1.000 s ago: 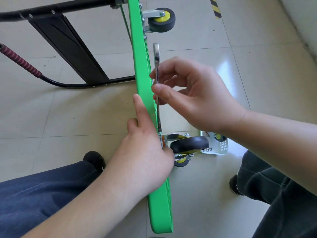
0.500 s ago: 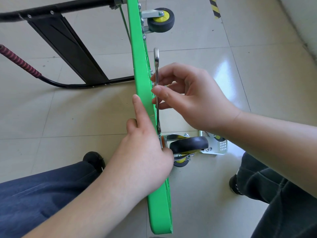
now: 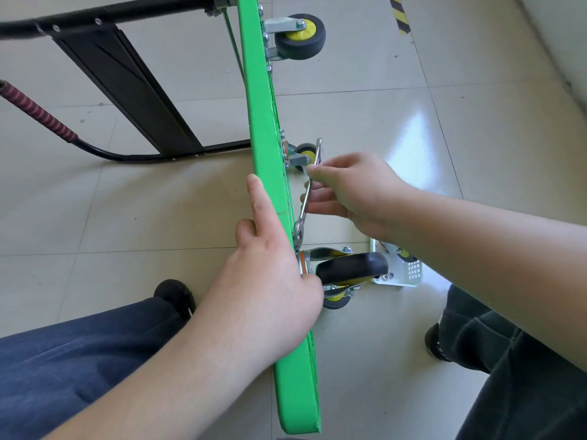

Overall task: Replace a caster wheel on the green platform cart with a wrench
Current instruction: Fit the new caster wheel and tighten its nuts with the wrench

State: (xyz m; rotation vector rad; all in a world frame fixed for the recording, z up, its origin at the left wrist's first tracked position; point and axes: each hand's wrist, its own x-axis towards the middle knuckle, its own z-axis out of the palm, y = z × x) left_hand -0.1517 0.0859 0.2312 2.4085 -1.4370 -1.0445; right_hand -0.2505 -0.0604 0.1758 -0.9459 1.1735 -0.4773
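Observation:
The green platform cart (image 3: 265, 131) stands on its side edge, running from top centre to bottom centre. My left hand (image 3: 270, 271) grips that edge, its index finger straight along the green rim. A black caster wheel (image 3: 352, 267) sticks out to the right just below my left thumb. My right hand (image 3: 352, 193) pinches the steel wrench (image 3: 304, 211); the wrench leans away from the cart, its lower jaw at the caster's mounting plate. Another caster (image 3: 300, 36) with a yellow hub sits at the top, and a third (image 3: 305, 155) shows behind the wrench's upper end.
The cart's black folded handle frame (image 3: 127, 87) lies on the tiled floor at left, beside a red-and-black wrapped grip (image 3: 38, 117). A loose caster on its white mounting plate (image 3: 400, 268), with small nuts, lies on the floor under my right forearm. Knees and shoes flank the cart.
My right hand has swung the wrench's upper end down and to the right, away from the cart edge. My left hand has kept its place on the cart.

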